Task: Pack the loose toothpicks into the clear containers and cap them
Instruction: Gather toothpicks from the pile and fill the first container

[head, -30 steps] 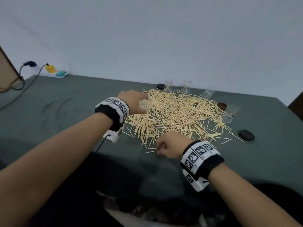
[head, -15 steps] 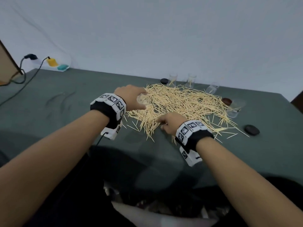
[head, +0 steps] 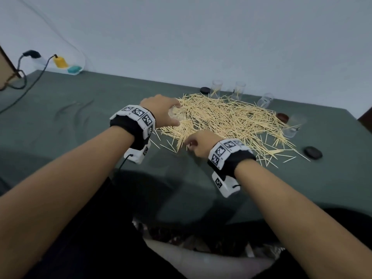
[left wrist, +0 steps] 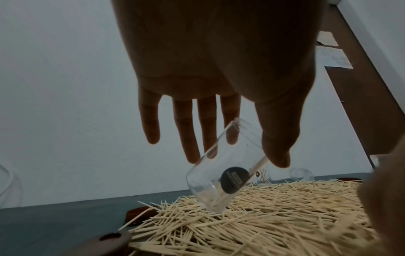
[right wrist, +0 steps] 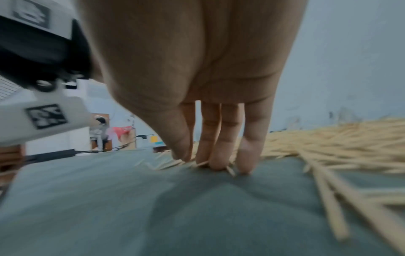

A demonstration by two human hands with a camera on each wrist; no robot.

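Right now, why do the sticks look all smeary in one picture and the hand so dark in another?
Right wrist view: motion blur smears the toothpicks near the right hand. Left wrist view: the left hand is backlit by the pale wall, so it looks dark; the clear container stays sharp. Head view: dim, fairly sharp.

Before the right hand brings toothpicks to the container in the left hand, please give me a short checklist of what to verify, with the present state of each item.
1. Left hand holds the clear container: ok, thumb and fingers are on its sides.
2. Container mouth turned up for loading: ok, it is tilted, base low over the toothpick pile.
3. Room inside the container: ok, it looks nearly empty.
4. Right hand has toothpicks gathered: cannot tell; its fingertips are down among a few at the pile's near edge, and the view is blurred.
5. A cap within reach: ok, a dark cap lies on the table to the right.
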